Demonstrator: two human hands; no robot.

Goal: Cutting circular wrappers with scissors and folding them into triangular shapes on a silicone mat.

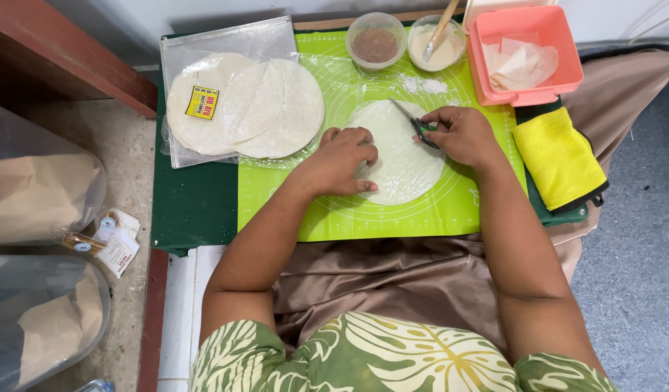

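Note:
A round white pastry sheet [403, 156] lies flat on a green silicone mat [436, 210]. My left hand [341, 161] presses down on the sheet's left edge, fingers curled. My right hand [461, 134] grips a pair of dark-handled scissors [415, 123]; the blades point up and left over the sheet's upper part. A stack of the same round sheets [247, 105] sits on a clear plastic wrapper to the left.
Behind the mat stand a clear cup of brown filling [376, 42], a cup of white paste with a wooden stick [437, 36], and a pink tray [523, 54] holding cut sheet pieces. A yellow cloth [558, 156] lies at right. Plastic-covered bags [40, 189] crowd the left.

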